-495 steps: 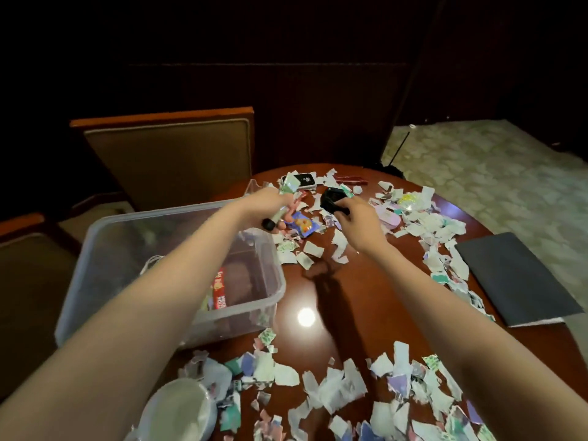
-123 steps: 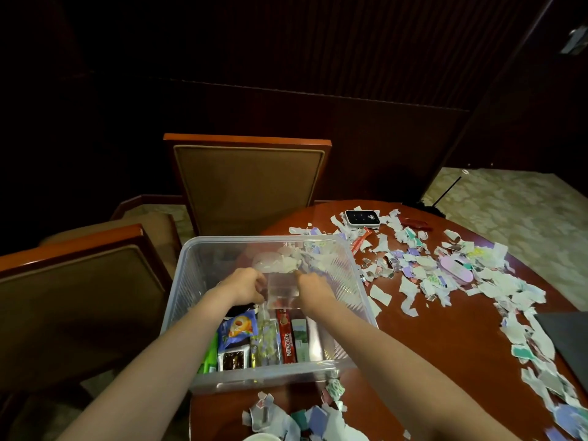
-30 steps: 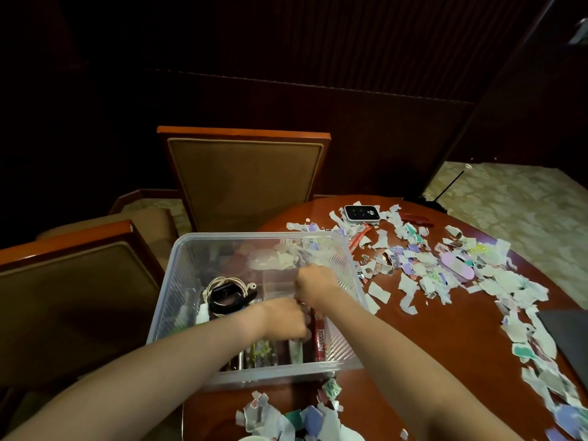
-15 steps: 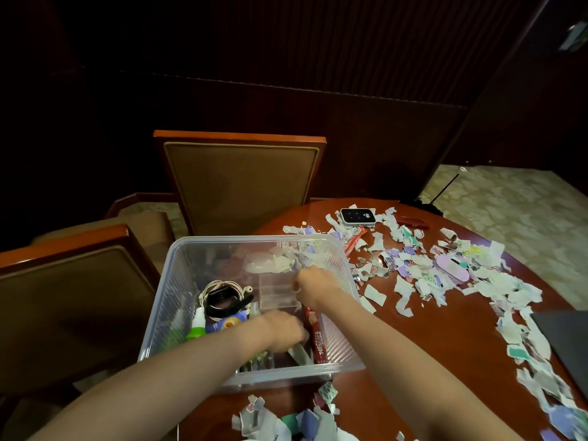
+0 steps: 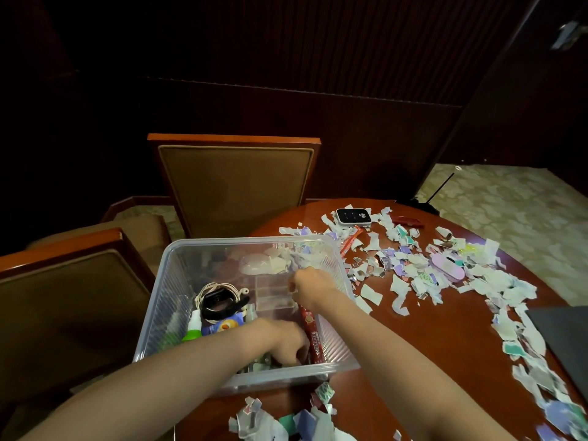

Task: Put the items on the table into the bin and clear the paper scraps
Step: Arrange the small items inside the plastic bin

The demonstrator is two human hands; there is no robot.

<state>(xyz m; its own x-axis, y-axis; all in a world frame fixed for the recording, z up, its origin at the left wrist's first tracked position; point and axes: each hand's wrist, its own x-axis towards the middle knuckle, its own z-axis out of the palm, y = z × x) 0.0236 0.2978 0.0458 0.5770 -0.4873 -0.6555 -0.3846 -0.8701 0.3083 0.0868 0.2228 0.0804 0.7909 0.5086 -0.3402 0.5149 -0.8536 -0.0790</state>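
Inside one bin (image 5: 170,281), two hands (image 5: 283,343) (image 5: 310,286).

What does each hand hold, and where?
The right hand grips the small clear plastic box at its top right edge. The left hand is down in the transparent bin; its hold cannot be told.

We see a clear ribbed bin (image 5: 165,300), a clear box (image 5: 273,296) and a glossy red-brown table (image 5: 445,345); paper scraps (image 5: 410,272) are white, purple and teal; the sachet (image 5: 314,340) is red, the bottle (image 5: 193,329) perhaps green-white.
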